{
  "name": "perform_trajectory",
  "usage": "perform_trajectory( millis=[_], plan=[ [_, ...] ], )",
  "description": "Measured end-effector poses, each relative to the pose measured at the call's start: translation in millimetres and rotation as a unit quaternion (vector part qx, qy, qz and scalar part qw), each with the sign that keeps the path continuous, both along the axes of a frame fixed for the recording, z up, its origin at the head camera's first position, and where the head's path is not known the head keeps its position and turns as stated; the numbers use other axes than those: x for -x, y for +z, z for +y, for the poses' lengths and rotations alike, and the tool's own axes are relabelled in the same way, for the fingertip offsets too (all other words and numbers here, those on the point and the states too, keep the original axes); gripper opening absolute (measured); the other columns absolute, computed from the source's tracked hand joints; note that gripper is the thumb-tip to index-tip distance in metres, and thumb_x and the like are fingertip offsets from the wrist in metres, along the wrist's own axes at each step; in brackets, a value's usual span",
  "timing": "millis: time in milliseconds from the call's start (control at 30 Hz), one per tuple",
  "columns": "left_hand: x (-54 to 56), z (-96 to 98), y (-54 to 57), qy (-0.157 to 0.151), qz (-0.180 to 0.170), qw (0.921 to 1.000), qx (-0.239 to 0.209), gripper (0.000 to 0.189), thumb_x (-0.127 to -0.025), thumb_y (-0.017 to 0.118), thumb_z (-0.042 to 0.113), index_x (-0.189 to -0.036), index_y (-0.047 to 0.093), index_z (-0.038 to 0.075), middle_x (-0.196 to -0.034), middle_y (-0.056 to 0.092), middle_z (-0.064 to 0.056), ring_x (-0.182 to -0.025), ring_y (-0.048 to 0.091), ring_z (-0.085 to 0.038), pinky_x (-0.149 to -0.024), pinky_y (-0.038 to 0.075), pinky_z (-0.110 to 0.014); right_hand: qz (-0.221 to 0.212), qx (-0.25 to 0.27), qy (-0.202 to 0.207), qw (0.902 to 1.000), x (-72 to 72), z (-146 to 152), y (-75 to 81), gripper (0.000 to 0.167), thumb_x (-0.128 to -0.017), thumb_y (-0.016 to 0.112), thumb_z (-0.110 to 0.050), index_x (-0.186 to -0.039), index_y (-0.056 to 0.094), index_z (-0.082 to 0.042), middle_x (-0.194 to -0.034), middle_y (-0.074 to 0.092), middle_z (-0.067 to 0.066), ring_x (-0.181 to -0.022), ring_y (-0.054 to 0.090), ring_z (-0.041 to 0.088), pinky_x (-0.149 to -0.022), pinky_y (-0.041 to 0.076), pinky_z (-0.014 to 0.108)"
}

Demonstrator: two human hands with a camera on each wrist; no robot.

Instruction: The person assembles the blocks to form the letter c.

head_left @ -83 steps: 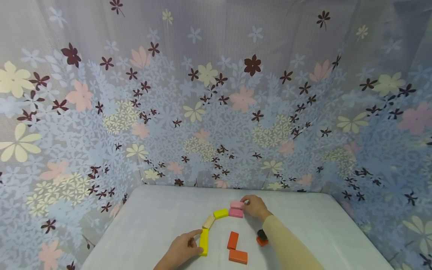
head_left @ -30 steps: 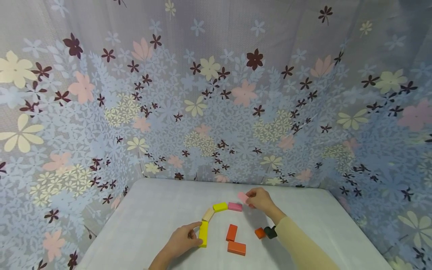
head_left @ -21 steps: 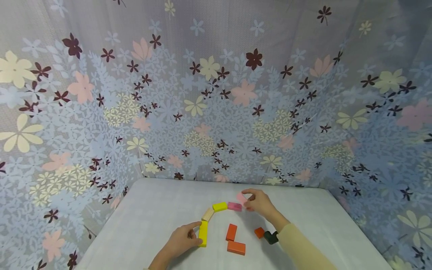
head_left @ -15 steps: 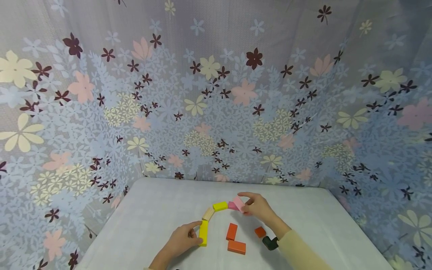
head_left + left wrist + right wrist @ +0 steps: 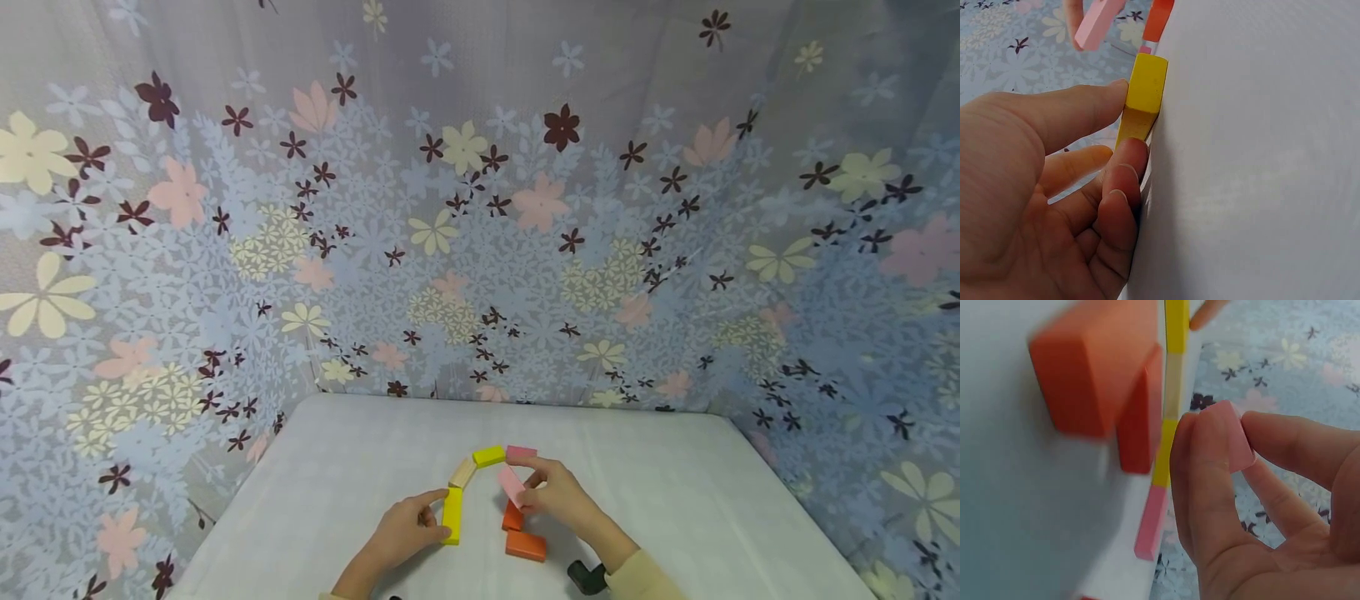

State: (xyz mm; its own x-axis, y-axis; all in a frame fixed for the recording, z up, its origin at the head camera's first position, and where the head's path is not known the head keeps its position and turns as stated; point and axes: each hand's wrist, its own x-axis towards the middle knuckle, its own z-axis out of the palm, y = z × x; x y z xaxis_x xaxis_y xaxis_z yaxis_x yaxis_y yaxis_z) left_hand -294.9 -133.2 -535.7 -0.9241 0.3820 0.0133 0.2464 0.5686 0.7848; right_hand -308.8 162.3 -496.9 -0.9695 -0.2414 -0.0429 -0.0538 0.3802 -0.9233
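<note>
My left hand (image 5: pixel 403 533) grips a yellow block (image 5: pixel 452 518) lengthwise, thumb at the near end and index finger at the far end. That block lies on the white table and begins a curved row. A natural wood block (image 5: pixel 463 472), a second yellow block (image 5: pixel 489 456) and a dark pink block (image 5: pixel 521 453) continue the curve. Inside it, my right hand (image 5: pixel 558 500) pinches a light pink block (image 5: pixel 512 485) between thumb and fingers. The right wrist view shows this pink block (image 5: pixel 1235 434) tilted. From above it overlaps a red block (image 5: pixel 512 518).
An orange block (image 5: pixel 526 546) lies at the near end of the red one. A black wrist camera (image 5: pixel 587 577) shows by the right sleeve (image 5: pixel 643 577). The white table (image 5: pixel 360 442) ends at a flowered curtain (image 5: pixel 480 350) behind.
The light pink block, earlier behind the dark pink one, has been lifted and brought leftward and nearer by my right hand. My right forearm now hides the small orange block. My left hand keeps its place.
</note>
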Motion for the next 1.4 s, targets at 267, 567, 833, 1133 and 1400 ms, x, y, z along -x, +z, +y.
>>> perform_trajectory(
  millis=[267,567,833,1133,1400],
  plan=[
    [1.4,-1.1,0.1,-0.001,0.004,1.0,-0.003,0.061,-0.085,0.081,0.026,-0.139,0.06,0.008,-0.074,0.06,0.006,-0.059,0.048,-0.009,-0.052,0.036,-0.024,-0.022,0.039,0.032,0.9985,-18.3,-15.8,-7.0,0.054,-0.083,0.079,-0.001,-0.134,0.065,-0.01,-0.09,0.055,0.013,-0.072,0.068,0.023,-0.068,0.058,0.037],
    [1.2,0.4,-2.7,-0.005,0.006,1.0,-0.005,0.06,-0.084,0.081,0.025,-0.138,0.061,0.009,-0.074,0.06,0.006,-0.059,0.049,-0.011,-0.052,0.036,-0.025,0.0,-0.028,0.052,0.9983,-33.8,-31.3,-2.6,0.047,-0.08,0.082,-0.007,-0.124,0.069,-0.015,-0.083,0.061,0.006,-0.072,0.059,0.023,-0.067,0.056,0.035],
    [1.9,-1.0,-3.6,-0.008,0.013,0.9999,-0.004,0.06,-0.084,0.082,0.026,-0.138,0.061,0.009,-0.073,0.06,0.006,-0.059,0.048,-0.01,-0.052,0.036,-0.024,0.017,-0.055,0.088,0.9945,-42.3,-45.5,-6.0,0.044,-0.077,0.085,-0.009,-0.117,0.069,-0.019,-0.076,0.061,0.004,-0.064,0.055,0.019,-0.054,0.046,0.028],
    [1.9,-2.9,-1.9,-0.019,0.026,0.9995,-0.006,0.06,-0.085,0.081,0.025,-0.138,0.06,0.007,-0.072,0.06,0.007,-0.058,0.048,-0.008,-0.052,0.036,-0.024,0.028,-0.111,0.128,0.9852,-48.5,-55.6,-8.5,0.038,-0.077,0.087,-0.012,-0.11,0.071,-0.022,-0.073,0.061,0.001,-0.06,0.056,0.015,-0.055,0.044,0.026],
    [1.8,-3.0,-2.5,-0.013,0.01,0.9999,-0.002,0.06,-0.086,0.08,0.027,-0.14,0.06,0.009,-0.074,0.059,0.006,-0.06,0.048,-0.01,-0.053,0.035,-0.024,0.047,-0.183,0.125,0.9739,-55.5,-59.0,-7.1,0.026,-0.081,0.081,-0.014,-0.106,0.074,-0.016,-0.072,0.061,-0.006,-0.062,0.055,0.011,-0.057,0.044,0.026]
  ],
)
